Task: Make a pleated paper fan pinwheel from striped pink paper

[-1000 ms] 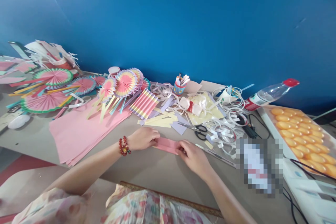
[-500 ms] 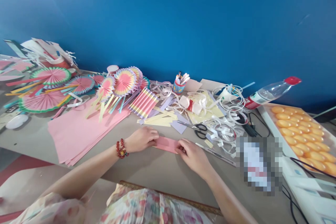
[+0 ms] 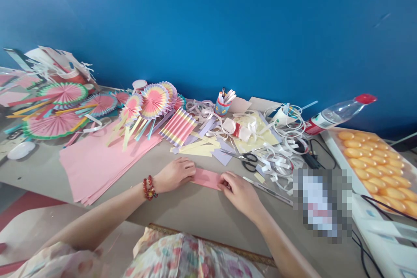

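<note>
Pink paper strip point(image 3: 207, 178) lies on the table point(image 3: 182, 208), its right end pinched between the fingers of the right hand point(image 3: 239, 191); those of the left hand point(image 3: 174, 175) rest together over its left end (whether they grip it, one cannot tell). Over the last second the left hand has edged slightly outward while the strip stayed put, suggesting a steadying press. Beyond lie black-handled scissors point(image 3: 243, 157), then a striped pleated paper point(image 3: 179, 128).

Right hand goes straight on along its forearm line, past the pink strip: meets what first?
Probably the pale yellow paper strips, beyond the pink strip the right hand pinches; clearance over them is unclear from this single view.
</note>
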`<state>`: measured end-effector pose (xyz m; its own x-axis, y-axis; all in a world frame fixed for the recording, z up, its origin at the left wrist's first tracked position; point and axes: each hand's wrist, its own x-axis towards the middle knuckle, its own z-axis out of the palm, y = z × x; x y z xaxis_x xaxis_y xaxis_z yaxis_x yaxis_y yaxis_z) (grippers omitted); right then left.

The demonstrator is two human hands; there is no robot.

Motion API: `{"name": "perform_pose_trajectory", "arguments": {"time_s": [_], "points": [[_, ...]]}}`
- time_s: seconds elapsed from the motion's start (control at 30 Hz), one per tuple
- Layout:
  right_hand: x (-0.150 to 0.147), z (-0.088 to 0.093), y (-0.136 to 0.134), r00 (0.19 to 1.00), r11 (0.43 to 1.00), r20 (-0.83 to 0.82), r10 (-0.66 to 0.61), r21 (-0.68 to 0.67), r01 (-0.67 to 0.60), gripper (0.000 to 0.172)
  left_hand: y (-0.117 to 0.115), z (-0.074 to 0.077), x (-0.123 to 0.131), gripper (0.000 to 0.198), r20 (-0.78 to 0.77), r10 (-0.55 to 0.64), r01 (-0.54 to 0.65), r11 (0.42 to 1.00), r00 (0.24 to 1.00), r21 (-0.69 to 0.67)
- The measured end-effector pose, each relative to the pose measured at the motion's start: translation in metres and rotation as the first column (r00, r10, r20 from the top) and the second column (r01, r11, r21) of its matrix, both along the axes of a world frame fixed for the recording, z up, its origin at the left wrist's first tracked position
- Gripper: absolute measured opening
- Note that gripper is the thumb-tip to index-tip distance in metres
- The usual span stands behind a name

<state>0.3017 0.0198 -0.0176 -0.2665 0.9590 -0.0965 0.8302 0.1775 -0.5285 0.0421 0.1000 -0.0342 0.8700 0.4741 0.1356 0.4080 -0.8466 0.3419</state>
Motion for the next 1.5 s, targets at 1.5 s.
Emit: {"name": "perform_pose_trajectory", "arguments": {"time_s": [1.5], "points": [[0.02,0.006,0.01,0.983,0.984,-0.045,0.176,0.003,-0.176,0.011,-0.007,-0.007,-0.004,0.024,0.002,0.027,-0.027,0.999,1.0,0.021]]}}
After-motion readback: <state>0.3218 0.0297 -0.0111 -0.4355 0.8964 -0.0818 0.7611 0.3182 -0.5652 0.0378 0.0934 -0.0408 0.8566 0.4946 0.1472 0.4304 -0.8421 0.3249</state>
